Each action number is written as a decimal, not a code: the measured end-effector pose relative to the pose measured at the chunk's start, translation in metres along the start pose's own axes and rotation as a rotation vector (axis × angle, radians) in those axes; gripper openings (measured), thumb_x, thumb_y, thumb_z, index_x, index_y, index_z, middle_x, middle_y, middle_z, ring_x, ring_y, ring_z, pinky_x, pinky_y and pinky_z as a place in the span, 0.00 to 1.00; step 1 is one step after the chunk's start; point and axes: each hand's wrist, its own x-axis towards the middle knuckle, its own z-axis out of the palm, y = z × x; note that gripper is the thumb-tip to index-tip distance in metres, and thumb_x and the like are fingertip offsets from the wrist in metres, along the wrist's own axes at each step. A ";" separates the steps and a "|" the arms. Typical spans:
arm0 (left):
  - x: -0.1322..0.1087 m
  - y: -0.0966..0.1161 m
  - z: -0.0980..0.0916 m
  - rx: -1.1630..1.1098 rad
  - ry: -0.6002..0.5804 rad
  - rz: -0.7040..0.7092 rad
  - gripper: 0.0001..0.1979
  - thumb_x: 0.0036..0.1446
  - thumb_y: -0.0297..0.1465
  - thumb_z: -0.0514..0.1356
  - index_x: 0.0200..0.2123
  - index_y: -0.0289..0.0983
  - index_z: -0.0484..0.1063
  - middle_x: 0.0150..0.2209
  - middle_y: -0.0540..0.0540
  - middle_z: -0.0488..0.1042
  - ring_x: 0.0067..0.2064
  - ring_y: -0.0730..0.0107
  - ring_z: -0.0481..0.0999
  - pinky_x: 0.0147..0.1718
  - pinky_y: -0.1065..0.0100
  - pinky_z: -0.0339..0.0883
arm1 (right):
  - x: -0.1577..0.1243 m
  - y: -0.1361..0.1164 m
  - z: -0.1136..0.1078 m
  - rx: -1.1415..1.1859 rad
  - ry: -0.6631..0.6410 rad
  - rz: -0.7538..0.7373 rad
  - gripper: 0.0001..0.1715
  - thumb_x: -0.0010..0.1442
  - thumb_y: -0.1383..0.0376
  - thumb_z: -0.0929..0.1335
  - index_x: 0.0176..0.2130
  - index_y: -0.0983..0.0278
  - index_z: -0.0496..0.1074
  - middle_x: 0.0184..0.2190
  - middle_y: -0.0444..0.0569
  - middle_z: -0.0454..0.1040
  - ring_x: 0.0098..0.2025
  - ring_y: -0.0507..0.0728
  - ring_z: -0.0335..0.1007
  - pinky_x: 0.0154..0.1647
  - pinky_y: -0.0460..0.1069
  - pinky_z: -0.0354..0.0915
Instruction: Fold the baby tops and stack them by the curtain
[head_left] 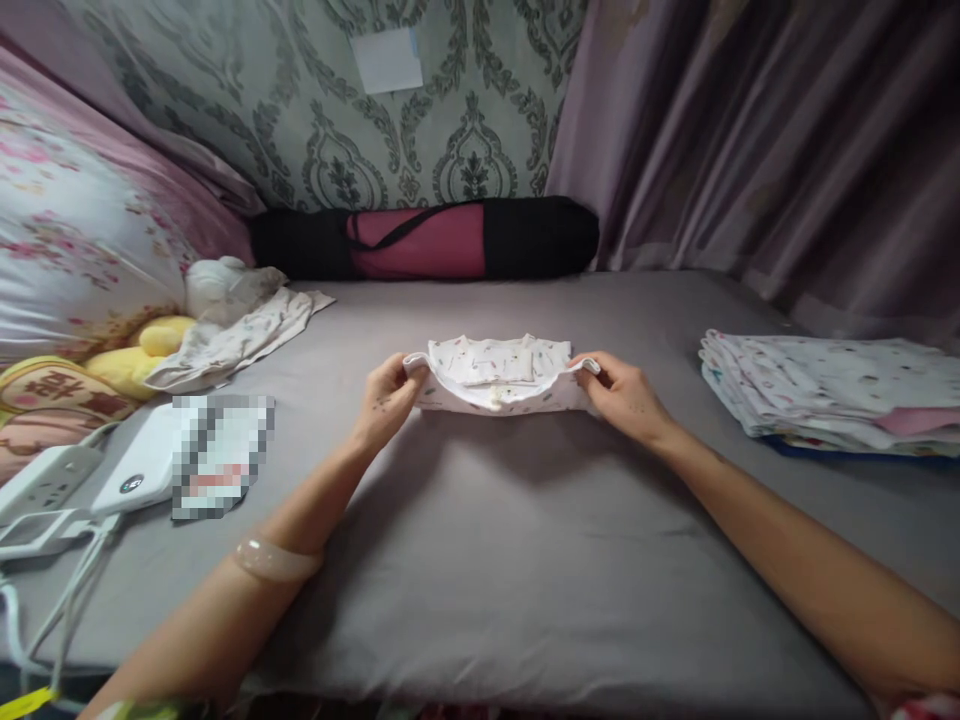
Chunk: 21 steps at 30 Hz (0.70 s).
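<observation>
A small white garment (499, 362) with a scattered coloured print lies partly folded on the grey sheet, in the middle of the head view. Its near edge is lifted and sags between my two hands. My left hand (388, 400) pinches the left corner of that edge between thumb and fingers. At the other corner, my right hand (624, 398) grips the cloth in the same way. The exact kind of garment cannot be made out.
Folded printed clothes (825, 390) are stacked at the right. A crumpled printed cloth (247, 340) lies at the left by plush toys (135, 360). Nearer are a white power bank (146, 460), a power strip (52, 480) and cables. A long black and red bag (420, 240) lies along the wall.
</observation>
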 end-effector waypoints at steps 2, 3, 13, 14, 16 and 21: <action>0.010 -0.003 0.007 0.049 0.069 0.007 0.14 0.58 0.41 0.57 0.33 0.36 0.70 0.25 0.52 0.67 0.28 0.75 0.66 0.26 0.74 0.59 | 0.010 0.003 0.005 -0.005 0.062 0.005 0.17 0.64 0.56 0.63 0.43 0.64 0.74 0.35 0.49 0.77 0.34 0.55 0.72 0.36 0.47 0.65; 0.015 -0.005 0.011 0.077 0.097 0.010 0.13 0.58 0.40 0.57 0.33 0.36 0.70 0.25 0.53 0.66 0.27 0.75 0.65 0.26 0.74 0.58 | 0.016 0.004 0.008 -0.022 0.085 0.009 0.17 0.64 0.57 0.63 0.43 0.64 0.73 0.34 0.49 0.77 0.34 0.56 0.72 0.35 0.47 0.64; 0.075 -0.045 0.043 0.593 0.107 -0.183 0.06 0.60 0.30 0.52 0.33 0.39 0.68 0.34 0.43 0.75 0.41 0.60 0.74 0.39 0.65 0.64 | 0.069 0.045 0.040 -0.449 0.007 0.261 0.15 0.63 0.61 0.61 0.41 0.64 0.75 0.38 0.57 0.79 0.40 0.61 0.74 0.40 0.51 0.65; 0.075 -0.046 0.045 0.619 0.115 -0.203 0.06 0.60 0.32 0.53 0.34 0.39 0.68 0.36 0.41 0.76 0.43 0.58 0.75 0.40 0.64 0.64 | 0.068 0.048 0.043 -0.453 0.009 0.285 0.16 0.64 0.61 0.61 0.42 0.64 0.74 0.40 0.58 0.79 0.41 0.62 0.74 0.40 0.51 0.65; 0.075 -0.048 0.046 0.633 0.141 -0.232 0.07 0.60 0.35 0.53 0.38 0.39 0.68 0.39 0.39 0.76 0.45 0.55 0.75 0.42 0.61 0.65 | 0.067 0.053 0.047 -0.427 0.047 0.313 0.16 0.63 0.60 0.62 0.45 0.64 0.74 0.41 0.58 0.79 0.42 0.62 0.75 0.41 0.51 0.66; 0.070 -0.049 0.042 0.645 0.159 -0.270 0.14 0.60 0.38 0.54 0.46 0.37 0.66 0.42 0.35 0.76 0.46 0.52 0.75 0.45 0.58 0.66 | 0.065 0.057 0.048 -0.325 0.098 0.341 0.18 0.61 0.62 0.63 0.48 0.66 0.72 0.37 0.55 0.80 0.42 0.62 0.75 0.44 0.53 0.67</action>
